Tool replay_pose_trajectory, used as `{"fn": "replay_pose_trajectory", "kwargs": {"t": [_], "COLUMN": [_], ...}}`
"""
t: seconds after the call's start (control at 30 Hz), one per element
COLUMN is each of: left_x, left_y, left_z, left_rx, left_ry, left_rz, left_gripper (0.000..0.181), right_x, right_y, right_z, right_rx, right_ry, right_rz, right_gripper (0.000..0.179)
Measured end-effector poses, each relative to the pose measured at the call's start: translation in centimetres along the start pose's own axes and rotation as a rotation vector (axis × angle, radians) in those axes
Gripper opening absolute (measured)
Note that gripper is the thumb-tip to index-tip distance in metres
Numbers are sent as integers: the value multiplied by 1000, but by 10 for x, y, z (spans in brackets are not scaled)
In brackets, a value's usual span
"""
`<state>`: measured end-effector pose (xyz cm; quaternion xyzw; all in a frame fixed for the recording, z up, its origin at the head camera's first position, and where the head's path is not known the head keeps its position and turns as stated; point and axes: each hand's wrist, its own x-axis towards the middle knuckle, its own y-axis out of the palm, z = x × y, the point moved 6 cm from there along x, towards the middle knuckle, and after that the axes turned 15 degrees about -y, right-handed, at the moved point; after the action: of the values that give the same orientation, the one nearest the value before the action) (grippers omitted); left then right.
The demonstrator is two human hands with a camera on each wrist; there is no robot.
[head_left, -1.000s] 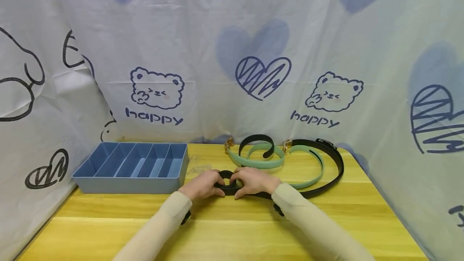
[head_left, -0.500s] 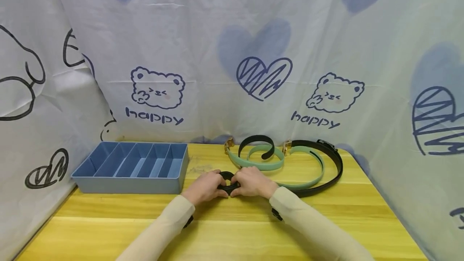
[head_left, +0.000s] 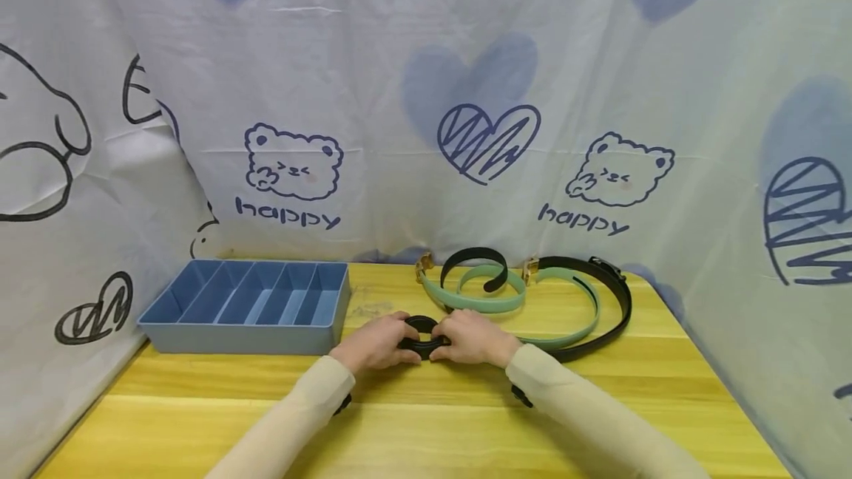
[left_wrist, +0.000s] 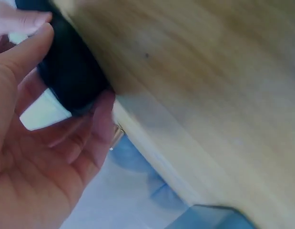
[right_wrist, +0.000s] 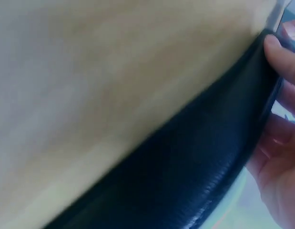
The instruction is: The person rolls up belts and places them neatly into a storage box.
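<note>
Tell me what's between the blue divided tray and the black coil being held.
The left hand lies between the blue tray and the black coil, gripping the coil's tray-facing side; the head view shows this.

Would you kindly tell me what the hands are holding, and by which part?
A black belt, by its coiled part: the left hand grips the coil's left side and the right hand its right side.

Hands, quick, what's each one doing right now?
Left hand: holding the black belt's coil.
Right hand: holding the same coil.
</note>
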<state>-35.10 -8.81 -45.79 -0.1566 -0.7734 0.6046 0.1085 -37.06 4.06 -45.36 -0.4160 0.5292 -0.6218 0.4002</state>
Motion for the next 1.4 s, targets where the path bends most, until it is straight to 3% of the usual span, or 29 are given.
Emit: {"fn": "replay_pose_trajectory", "kwargs": {"t": [0.1,0.17,0.37,0.5,0.73,0.83,1.07,1.17,1.3,1.4], "left_x": [3,5,7,6,3,3,6,6,7,9], "left_y": [2,3,1,1,2,2,-1,-1,1,2], "left_z": [-5,-5,-2,2,-2,-5,-4,-4,-6,-7], "left_rx": [54,54,-47,-70,34,70,-20,-16,78,93], "left_ry": [-3,-9,-1,0,-24,-45,-3,-3,-56,-79], "left_rz": [-38,-32,66,89,-23,-47,58,44,-7,-14], "left_gripper": [27,23,19,22,27,24,19,21,27,26], "right_x": [-1,0,-1,0,3,3,0,-1,0,0], "right_y": [1,2,1,-1,1,0,0,-1,-3,-3], "right_z": [1,2,-5,-6,0,2,-8,-9,-8,-7], "right_rx": [0,28,144,161,23,19,171,105,-5,-8], "right_ry": [-1,2,55,39,4,6,3,-3,8,8], "right_rz": [-37,-32,78,79,-34,-48,73,50,-11,-24], "right_gripper": [26,28,42,37,32,32,42,34,30,33]}}
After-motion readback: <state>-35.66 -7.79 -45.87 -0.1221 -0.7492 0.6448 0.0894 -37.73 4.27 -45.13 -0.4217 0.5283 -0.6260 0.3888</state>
